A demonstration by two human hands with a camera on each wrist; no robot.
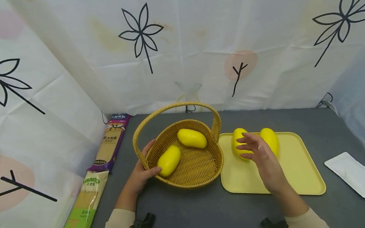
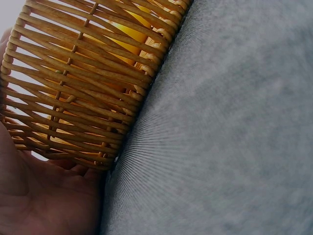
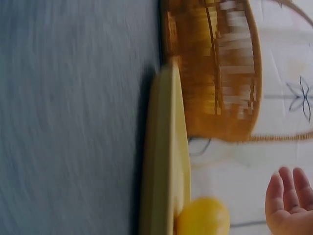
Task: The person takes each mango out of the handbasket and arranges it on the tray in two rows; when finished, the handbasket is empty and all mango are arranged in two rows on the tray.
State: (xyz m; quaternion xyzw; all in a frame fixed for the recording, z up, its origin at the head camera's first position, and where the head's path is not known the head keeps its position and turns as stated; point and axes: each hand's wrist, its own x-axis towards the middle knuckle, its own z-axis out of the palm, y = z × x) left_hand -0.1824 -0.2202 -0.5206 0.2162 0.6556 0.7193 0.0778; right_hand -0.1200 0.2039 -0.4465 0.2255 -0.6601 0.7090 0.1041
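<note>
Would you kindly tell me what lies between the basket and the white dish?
In the head view, the tray lies there, bearing two yellow fruits, with the right hand above it.

A purple-ended pasta packet (image 1: 112, 142) lies at the far left corner of the grey table (image 1: 185, 215), a green packet (image 1: 82, 213) along the left edge. A white dish (image 1: 357, 174) sits near the right edge; printed cloth (image 1: 196, 47) hangs behind.
</note>
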